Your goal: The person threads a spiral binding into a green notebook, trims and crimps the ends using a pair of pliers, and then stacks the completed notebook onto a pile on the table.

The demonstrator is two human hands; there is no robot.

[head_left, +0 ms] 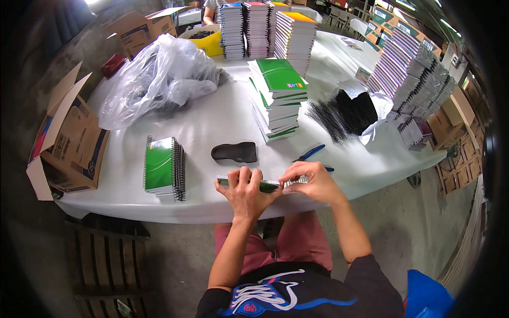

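Observation:
Near the table's front edge, my left hand (245, 195) grips a green-covered notebook (269, 187), its fingers over the top and thumb toward the right end. At that end my right hand (313, 183) is closed, fingertips pinched on a small pale ridged piece (295, 182); whether it is a coil or the notebook's edge, I cannot tell. Just beyond my hands lies a dark sole-shaped pad (235, 152). Blue-handled pliers (309, 153) rest beside my right hand, partly hidden by it. To the left sits a stack of coil-bound green notebooks (160, 165).
A taller stack of green notebooks (278, 79) stands ahead, with a heap of black binding coils (352, 114) to its right. A plastic bag (164, 79), an open carton (77, 143), a yellow tub (209, 43) and tall notebook stacks (294, 40) surround the white-covered table (207, 209).

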